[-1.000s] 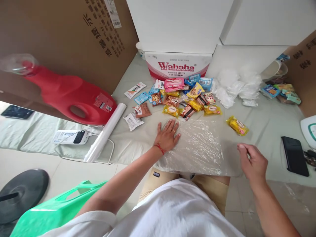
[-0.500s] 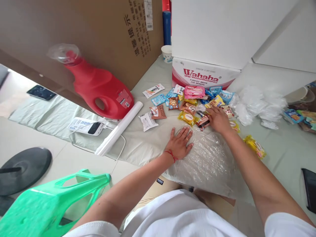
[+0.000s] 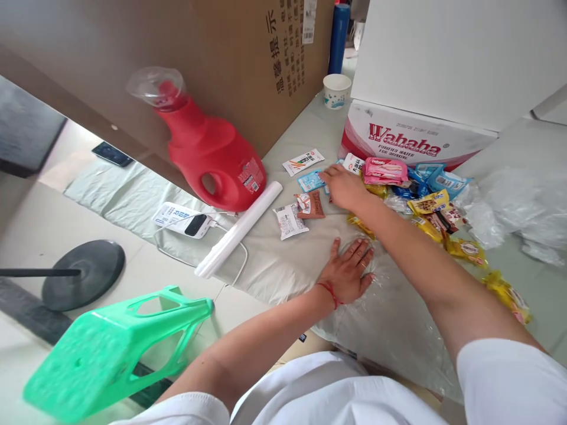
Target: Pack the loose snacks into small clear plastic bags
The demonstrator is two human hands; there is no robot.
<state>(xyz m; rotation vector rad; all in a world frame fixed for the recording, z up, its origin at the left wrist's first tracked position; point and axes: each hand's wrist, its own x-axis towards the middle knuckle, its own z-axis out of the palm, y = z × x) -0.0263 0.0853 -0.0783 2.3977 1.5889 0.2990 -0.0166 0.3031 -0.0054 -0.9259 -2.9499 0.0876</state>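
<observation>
My left hand [image 3: 349, 270] lies flat with fingers spread on the near left corner of a clear plastic sheet [image 3: 398, 319] spread over the pale cloth. My right hand [image 3: 342, 186] reaches across to the left end of a pile of snack packets [image 3: 425, 203], fingers curled down over packets there; what it grips, if anything, is hidden under the hand. A pink wafer packet [image 3: 384, 170] lies just right of that hand. A brown packet [image 3: 313, 205] and a white packet [image 3: 289, 219] lie just left of it.
A red detergent jug [image 3: 208, 147] and a white roll [image 3: 241, 227] lie to the left, with a power bank [image 3: 183, 219] and cable. A Wahaha box [image 3: 411, 141], paper cup [image 3: 336, 90] and cardboard wall stand behind. Crumpled plastic bags [image 3: 518, 206] at right; green stool [image 3: 115, 348] near left.
My right hand moved from the near right edge up into the snack pile, then left to its far-left end. The left hand stayed flat on the plastic sheet. The view swung left.
</observation>
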